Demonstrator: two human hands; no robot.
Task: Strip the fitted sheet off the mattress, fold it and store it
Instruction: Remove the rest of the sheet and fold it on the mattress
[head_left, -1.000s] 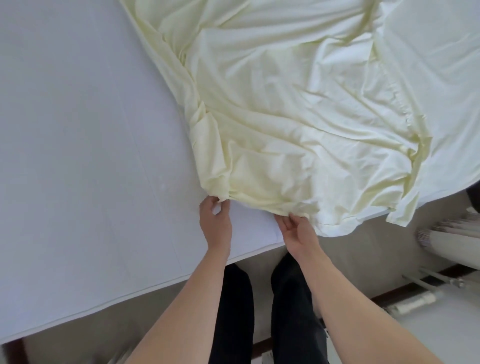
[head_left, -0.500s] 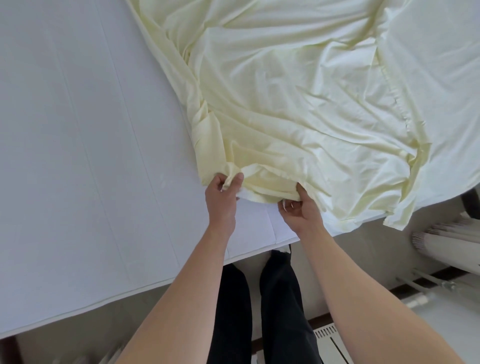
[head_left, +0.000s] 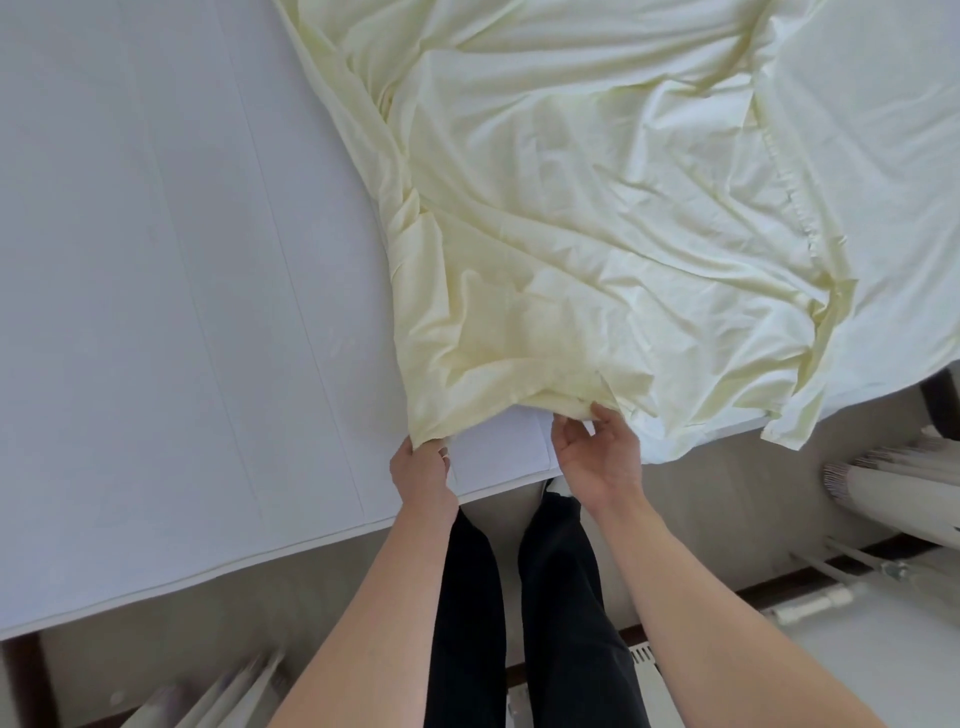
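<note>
We have the pale yellow sheet (head_left: 597, 218) loose on top of the bare white mattress (head_left: 156, 260), crumpled across its right half with one edge trailing over the near side at the right. It is clearly off the corners here, so we judge the stripping done or nearly done and the folding about to begin.

Our left hand (head_left: 422, 470) now has its grip closed on the lower left corner of the sheet, fingers curled round the hem right at the mattress edge. Half a second ago that hand was higher up the bed, pinching the bunched hem from above; it has come down and toward us, drawing the corner out into a flatter flap. A strip of bare mattress shows between the hands where the cloth was lifted.

Our right hand (head_left: 597, 457) sits palm up just beside the hem, thumb and fingertips under the fold, only loosely curled. Whether its grip has actually closed on the cloth we cannot tell; it looks more like feeling for the edge. Earlier it was knuckles-up, tucked beneath the bunch, so it has turned over since.

We read this as hunting for the second corner so the two can be matched.
</note>
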